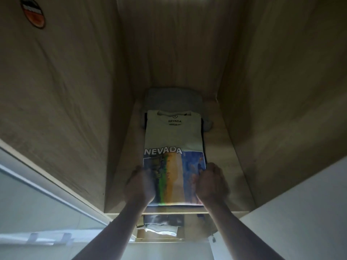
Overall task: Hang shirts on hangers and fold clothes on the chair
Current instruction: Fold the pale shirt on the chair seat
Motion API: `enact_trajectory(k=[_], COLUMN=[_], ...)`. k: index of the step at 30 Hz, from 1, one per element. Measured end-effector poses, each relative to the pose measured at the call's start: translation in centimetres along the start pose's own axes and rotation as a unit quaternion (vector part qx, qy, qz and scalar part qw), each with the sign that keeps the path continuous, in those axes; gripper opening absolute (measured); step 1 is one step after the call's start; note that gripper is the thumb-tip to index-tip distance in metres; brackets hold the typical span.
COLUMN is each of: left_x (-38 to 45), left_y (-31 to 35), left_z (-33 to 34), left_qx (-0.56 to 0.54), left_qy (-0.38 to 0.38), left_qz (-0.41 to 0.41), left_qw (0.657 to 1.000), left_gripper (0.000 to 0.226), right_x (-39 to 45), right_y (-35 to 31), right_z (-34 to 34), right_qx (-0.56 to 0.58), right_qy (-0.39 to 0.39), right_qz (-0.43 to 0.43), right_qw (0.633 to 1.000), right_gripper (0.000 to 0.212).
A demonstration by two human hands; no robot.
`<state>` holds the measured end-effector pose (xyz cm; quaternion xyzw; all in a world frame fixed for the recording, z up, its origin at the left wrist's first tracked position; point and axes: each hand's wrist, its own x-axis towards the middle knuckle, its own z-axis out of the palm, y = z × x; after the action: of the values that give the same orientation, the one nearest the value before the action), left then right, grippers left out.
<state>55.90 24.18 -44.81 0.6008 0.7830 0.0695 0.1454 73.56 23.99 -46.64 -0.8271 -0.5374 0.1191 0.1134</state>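
Both hands, left hand (140,184) and right hand (212,182), grip the near corners of the folded Nevada T-shirt (173,139), whose long axis runs toward twelve o'clock into the wardrobe shelf (221,147).

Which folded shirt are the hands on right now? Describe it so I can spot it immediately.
Look into the wooden cabinet, at its shelf between the two side walls. The Nevada T-shirt lies folded on top of the stack there, with the left hand and right hand at its near edge. Unlike the plain grey garment behind it, it is pale, with NEVADA lettering and a colourful print.
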Motion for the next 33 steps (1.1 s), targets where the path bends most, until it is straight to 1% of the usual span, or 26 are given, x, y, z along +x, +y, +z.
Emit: enact_trajectory(k=[2,5,8,10,12,13,15,17,21,23,27,29,31,33], left_x=[-0.2,-0.5,-0.7,-1.0,-0.9,-0.5,-0.1,0.2,0.1,0.2,-1.4,-2.7,-4.5,-6.7], left_y=[0.3,0.3,-0.4,-0.9,-1.8,-2.1,-2.1,-1.8,-1.9,-2.1,-2.2,-2.9,-3.8,-4.6], left_z=[0.5,1.3,1.8,2.3,3.2,3.6,3.8,3.5,3.0,2.6,-0.7,-2.8,-5.1,-7.9], left_qx=[-0.023,-0.029,-0.044,-0.046,0.024,0.053,0.072,0.069,0.043,0.024,0.005,0.003,-0.026,-0.072], left_qy=[0.009,0.037,0.068,0.086,0.071,0.077,0.063,0.072,0.082,0.073,0.053,0.038,0.030,0.031], left_qz=[-0.012,-0.013,-0.023,0.022,0.063,0.075,0.070,0.054,0.052,0.038,0.023,0.029,0.044,0.051], left_qw=[1.000,0.999,0.997,0.995,0.995,0.993,0.993,0.993,0.994,0.996,0.998,0.999,0.998,0.996], left_gripper=[0.023,0.028,0.024,0.027,0.038,0.044,0.051,0.046,0.039,0.038,0.032,0.036,0.039,0.036], right_x=[0.5,0.6,0.0,-0.6,-0.9,-1.0,-1.1,-1.0,-1.4,-1.4,-3.6,-5.5,-7.7,-10.4], right_y=[0.4,1.2,1.6,2.3,2.7,2.7,2.4,2.1,1.9,2.1,1.9,1.4,0.7,-0.1], right_z=[-0.3,-0.3,0.2,0.8,1.2,1.2,1.1,1.1,0.0,-0.6,-3.1,-4.9,-7.3,-10.1], right_qx=[-0.002,-0.007,-0.026,-0.046,-0.053,-0.054,-0.058,-0.065,-0.042,-0.051,-0.053,-0.034,-0.014,0.000], right_qy=[0.006,0.011,0.032,0.048,0.067,0.065,0.046,0.037,0.039,0.012,-0.011,-0.045,-0.056,-0.055], right_qz=[-0.008,-0.026,-0.056,-0.100,-0.131,-0.134,-0.122,-0.116,-0.140,-0.132,-0.101,-0.075,-0.057,-0.053], right_qw=[1.000,1.000,0.998,0.993,0.988,0.987,0.990,0.990,0.988,0.990,0.993,0.996,0.997,0.997], right_gripper=[0.042,0.046,0.049,0.045,0.040,0.039,0.038,0.040,0.037,0.041,0.042,0.040,0.036,0.036])
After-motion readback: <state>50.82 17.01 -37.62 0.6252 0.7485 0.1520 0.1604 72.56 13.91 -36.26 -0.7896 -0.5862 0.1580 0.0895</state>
